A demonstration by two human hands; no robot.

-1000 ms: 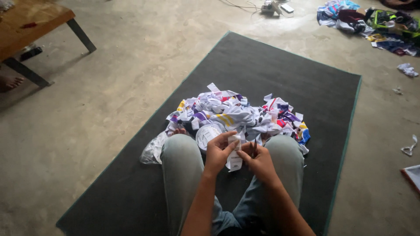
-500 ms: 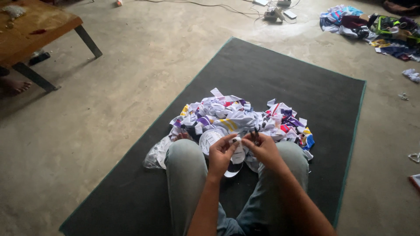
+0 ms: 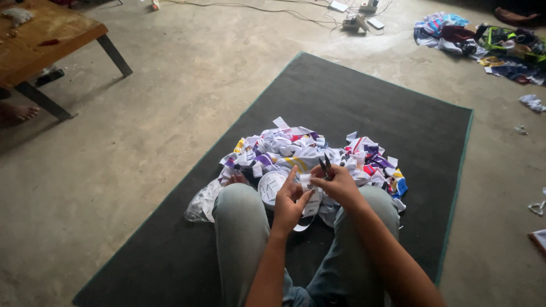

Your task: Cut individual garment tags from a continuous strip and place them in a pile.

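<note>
A small white tag (image 3: 311, 200) is held between the knees of a seated person, just in front of a heap of white and coloured fabric scraps (image 3: 310, 156). The tag's long axis is seen running roughly up and down in the head view, its lower end hanging toward the lap, with a thin white strip curving below it. The left hand (image 3: 289, 199) is partly curled, thumb and fingers pinched on the tag's left edge. The right hand (image 3: 338, 185) is closed around a small pair of snips (image 3: 326, 166), whose dark blades are pointed up and away from the body (whether they are parted cannot be told). The heap is spread on a dark mat (image 3: 364, 102) laid over a concrete floor (image 3: 142, 131). A wooden table (image 3: 45, 34) is seen at the far left, and a pile of clothes (image 3: 483, 42) at the far right.
</note>
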